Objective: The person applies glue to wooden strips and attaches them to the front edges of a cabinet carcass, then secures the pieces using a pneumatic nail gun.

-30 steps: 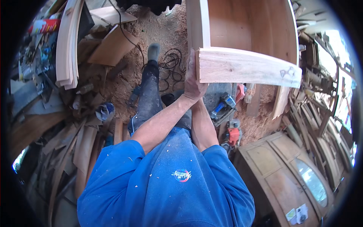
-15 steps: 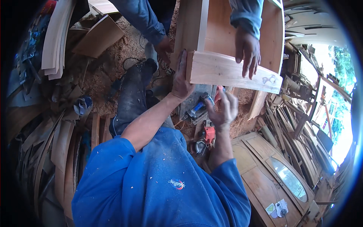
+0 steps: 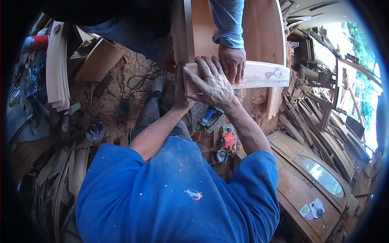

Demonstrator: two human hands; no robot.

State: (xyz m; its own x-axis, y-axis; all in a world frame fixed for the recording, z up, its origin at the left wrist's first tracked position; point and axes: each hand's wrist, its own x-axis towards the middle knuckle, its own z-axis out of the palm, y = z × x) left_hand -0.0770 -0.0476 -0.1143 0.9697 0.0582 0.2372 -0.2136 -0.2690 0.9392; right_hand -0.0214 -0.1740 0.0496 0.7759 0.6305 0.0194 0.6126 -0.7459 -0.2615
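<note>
A pale wooden board [image 3: 267, 75] lies across the near end of a large wooden case [image 3: 259, 28]. My left hand [image 3: 182, 93] presses against the board's left end, fingers stretched upward along the corner and partly hidden. Flat on the board near that end rests my right hand [image 3: 212, 81], its fingers spread. Just right of it, another person's hand [image 3: 232, 60] in a light blue sleeve bears down on the same board. That person's other hand, left of the corner, is mostly in shadow.
Below the board sit a blue-bodied tool [image 3: 208, 115] and a red power tool [image 3: 229, 141]. A wooden door with an oval glass [image 3: 322, 176] leans at the lower right. Stacked planks [image 3: 56, 69] stand left; wood shavings [image 3: 111, 95] and cables cover the floor.
My right hand has come up from above the tools onto the board. The other person's hand has lowered to press on it. In view, the board and case have shifted left.
</note>
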